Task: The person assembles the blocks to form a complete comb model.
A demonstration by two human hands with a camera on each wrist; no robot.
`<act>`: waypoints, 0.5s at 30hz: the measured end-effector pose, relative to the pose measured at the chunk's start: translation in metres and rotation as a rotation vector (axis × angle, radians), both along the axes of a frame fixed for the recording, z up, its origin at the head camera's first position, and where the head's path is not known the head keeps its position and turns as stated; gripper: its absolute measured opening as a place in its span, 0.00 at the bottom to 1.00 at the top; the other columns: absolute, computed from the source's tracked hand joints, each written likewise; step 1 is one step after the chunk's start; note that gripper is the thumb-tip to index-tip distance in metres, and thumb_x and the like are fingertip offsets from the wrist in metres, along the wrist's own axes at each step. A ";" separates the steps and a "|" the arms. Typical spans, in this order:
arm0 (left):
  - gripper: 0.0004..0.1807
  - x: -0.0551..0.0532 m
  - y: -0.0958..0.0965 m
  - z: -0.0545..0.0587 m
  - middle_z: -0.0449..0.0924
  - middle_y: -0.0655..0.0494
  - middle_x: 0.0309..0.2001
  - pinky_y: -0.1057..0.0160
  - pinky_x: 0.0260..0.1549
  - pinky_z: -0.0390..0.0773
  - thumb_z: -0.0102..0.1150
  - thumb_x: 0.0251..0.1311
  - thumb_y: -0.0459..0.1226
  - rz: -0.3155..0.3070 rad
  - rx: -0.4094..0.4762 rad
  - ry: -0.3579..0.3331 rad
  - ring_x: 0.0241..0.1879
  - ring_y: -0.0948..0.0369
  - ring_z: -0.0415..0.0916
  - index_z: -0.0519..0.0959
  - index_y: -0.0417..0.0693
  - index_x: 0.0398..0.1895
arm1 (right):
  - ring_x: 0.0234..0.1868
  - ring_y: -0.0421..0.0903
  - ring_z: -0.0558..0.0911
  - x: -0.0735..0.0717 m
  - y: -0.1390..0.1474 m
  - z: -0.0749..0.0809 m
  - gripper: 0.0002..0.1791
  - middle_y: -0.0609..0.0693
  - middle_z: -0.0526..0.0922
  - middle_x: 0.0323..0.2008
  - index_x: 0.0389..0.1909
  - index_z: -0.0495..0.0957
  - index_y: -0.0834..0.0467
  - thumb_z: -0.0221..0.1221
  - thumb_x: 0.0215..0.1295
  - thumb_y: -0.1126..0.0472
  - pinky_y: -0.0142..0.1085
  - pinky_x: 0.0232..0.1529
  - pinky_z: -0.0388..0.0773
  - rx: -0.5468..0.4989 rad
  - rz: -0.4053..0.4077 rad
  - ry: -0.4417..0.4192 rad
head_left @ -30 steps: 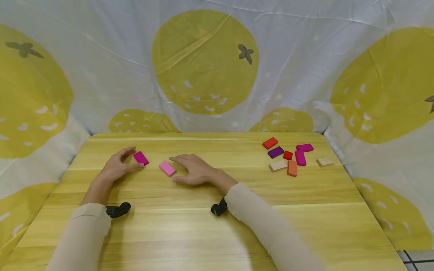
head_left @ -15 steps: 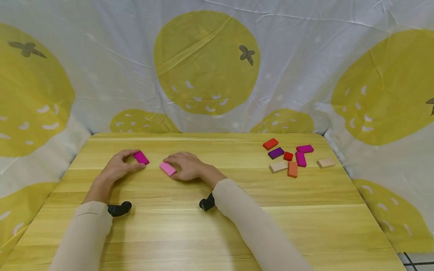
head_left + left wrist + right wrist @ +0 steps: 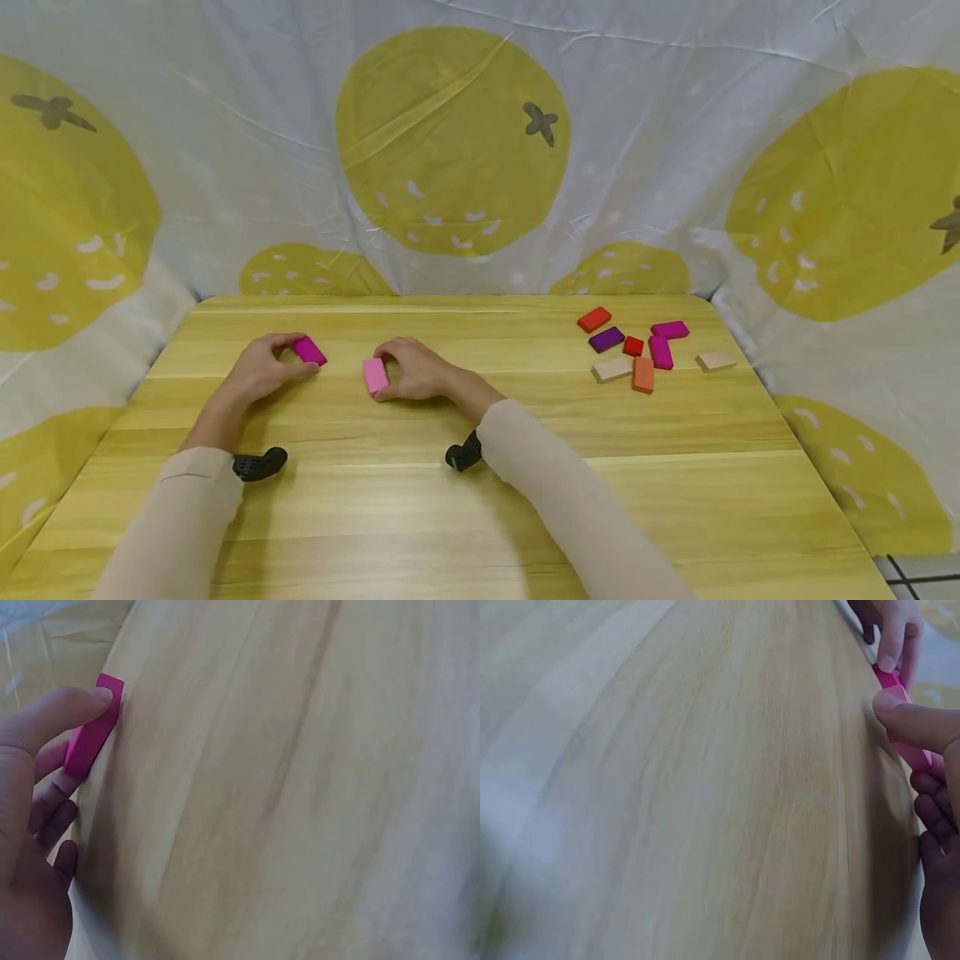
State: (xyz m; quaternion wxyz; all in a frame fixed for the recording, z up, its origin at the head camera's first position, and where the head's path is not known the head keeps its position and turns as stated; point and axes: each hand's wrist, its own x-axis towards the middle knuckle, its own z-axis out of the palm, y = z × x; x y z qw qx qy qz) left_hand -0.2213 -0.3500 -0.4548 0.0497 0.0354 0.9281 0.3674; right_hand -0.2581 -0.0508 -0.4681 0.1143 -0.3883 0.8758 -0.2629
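On the left half of the table my left hand (image 3: 262,367) pinches a magenta wooden block (image 3: 309,351) between thumb and fingers at its two ends. The left wrist view shows the thumb on one end of that magenta block (image 3: 94,735) and fingertips at the other. To the right of it, my right hand (image 3: 417,368) pinches a light pink block (image 3: 375,377) by its ends, thumb nearest me. In the right wrist view the pink block (image 3: 909,742) overlaps the magenta one behind it. A short gap separates the two blocks in the head view.
At the table's right back lies a loose group: a red block (image 3: 594,319), a purple block (image 3: 606,339), a small red block (image 3: 633,346), an orange block (image 3: 642,375), two magenta blocks (image 3: 661,352) and two plain wood blocks (image 3: 716,360). A fruit-print cloth (image 3: 465,267) hangs behind the table.
My right hand has moved left and taken hold of the pink block, which is now turned more upright in view and slightly shifted. The left fingers have closed onto the magenta block.
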 end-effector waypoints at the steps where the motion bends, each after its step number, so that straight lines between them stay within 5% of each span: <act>1: 0.43 -0.001 0.002 0.002 0.63 0.22 0.69 0.31 0.67 0.58 0.72 0.63 0.46 -0.003 -0.002 -0.009 0.71 0.29 0.55 0.66 0.27 0.72 | 0.67 0.45 0.71 0.000 0.003 0.000 0.38 0.50 0.76 0.64 0.68 0.74 0.58 0.74 0.60 0.46 0.30 0.69 0.62 -0.017 -0.010 -0.012; 7: 0.44 -0.015 0.018 0.007 0.60 0.23 0.71 0.33 0.68 0.60 0.71 0.65 0.45 -0.016 0.041 -0.040 0.72 0.29 0.52 0.64 0.28 0.74 | 0.60 0.43 0.75 -0.006 0.028 0.001 0.38 0.49 0.78 0.60 0.66 0.74 0.59 0.75 0.58 0.48 0.30 0.63 0.68 -0.090 -0.097 -0.040; 15: 0.40 -0.039 0.059 0.015 0.71 0.31 0.62 0.48 0.53 0.74 0.72 0.63 0.39 -0.066 0.069 -0.007 0.60 0.39 0.71 0.67 0.29 0.73 | 0.58 0.44 0.76 -0.008 0.064 0.002 0.37 0.49 0.80 0.57 0.64 0.75 0.60 0.75 0.58 0.48 0.33 0.61 0.71 -0.132 -0.139 -0.046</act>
